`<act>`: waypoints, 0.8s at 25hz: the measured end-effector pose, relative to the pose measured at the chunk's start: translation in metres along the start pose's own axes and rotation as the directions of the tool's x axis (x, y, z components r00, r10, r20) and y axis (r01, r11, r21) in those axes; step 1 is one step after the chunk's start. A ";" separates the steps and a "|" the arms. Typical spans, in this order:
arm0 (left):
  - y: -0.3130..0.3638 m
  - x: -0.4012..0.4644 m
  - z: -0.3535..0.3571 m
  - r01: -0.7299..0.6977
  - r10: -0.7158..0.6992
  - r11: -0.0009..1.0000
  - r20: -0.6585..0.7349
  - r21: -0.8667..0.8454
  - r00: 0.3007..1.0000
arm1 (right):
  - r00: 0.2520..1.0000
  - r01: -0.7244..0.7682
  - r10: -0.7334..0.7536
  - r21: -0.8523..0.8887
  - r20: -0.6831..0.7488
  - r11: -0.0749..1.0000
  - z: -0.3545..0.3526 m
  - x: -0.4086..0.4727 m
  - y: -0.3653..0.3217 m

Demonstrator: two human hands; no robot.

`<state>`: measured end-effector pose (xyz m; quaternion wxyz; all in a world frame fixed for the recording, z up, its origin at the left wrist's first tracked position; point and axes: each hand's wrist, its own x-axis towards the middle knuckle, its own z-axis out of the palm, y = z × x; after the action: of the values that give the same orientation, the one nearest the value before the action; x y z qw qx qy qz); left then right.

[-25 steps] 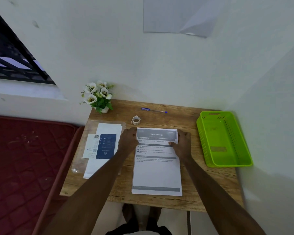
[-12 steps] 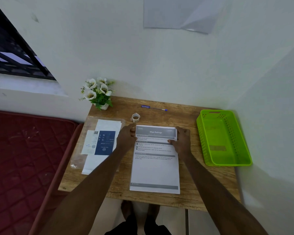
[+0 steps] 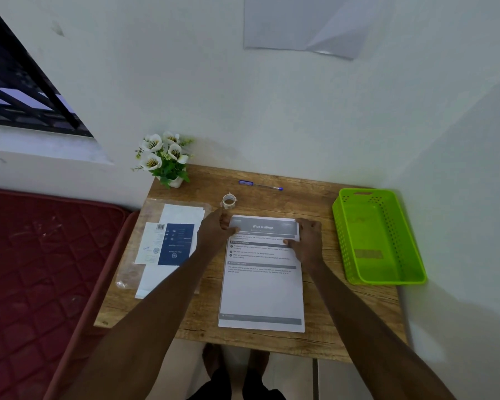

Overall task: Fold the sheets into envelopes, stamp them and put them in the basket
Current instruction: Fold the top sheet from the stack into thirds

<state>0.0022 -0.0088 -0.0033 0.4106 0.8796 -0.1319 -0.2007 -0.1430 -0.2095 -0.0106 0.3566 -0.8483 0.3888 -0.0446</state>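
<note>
Sheets (image 3: 261, 281) lie in a neat stack at the middle of the wooden table (image 3: 344, 321), printed side up, with the far edge now drawn a little clear of the table where both hands have worked up to the top corners over the last second. From the head view, the left hand (image 3: 214, 230) pinches the top-left corner and the right hand (image 3: 309, 241) grips the top-right edge, thumb on the print; whether one sheet or several is lifted I cannot tell. That looks like the start of the first fold. The green basket (image 3: 416, 272) waits well to the right, the tape roll (image 3: 228, 200) just beyond the stack.
</note>
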 end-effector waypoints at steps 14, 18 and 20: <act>0.013 0.011 -0.004 -0.060 0.074 0.984 -0.079 0.171 0.994 | 1.000 -0.004 0.004 0.022 0.020 1.000 -0.001 0.003 0.002; 0.011 0.008 -0.004 -0.050 0.061 0.992 -0.101 0.113 0.993 | 1.000 0.002 -0.002 0.023 0.023 1.000 -0.001 0.003 0.002; 0.009 0.004 -0.002 -0.058 0.066 0.997 -0.134 0.058 0.989 | 1.000 0.007 -0.007 0.030 0.023 1.000 -0.001 0.002 0.003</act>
<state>0.0059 -0.0148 0.0043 0.4007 0.8975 -0.1364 -0.1237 -0.1437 -0.2131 -0.0128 0.3733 -0.8448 0.3811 -0.0419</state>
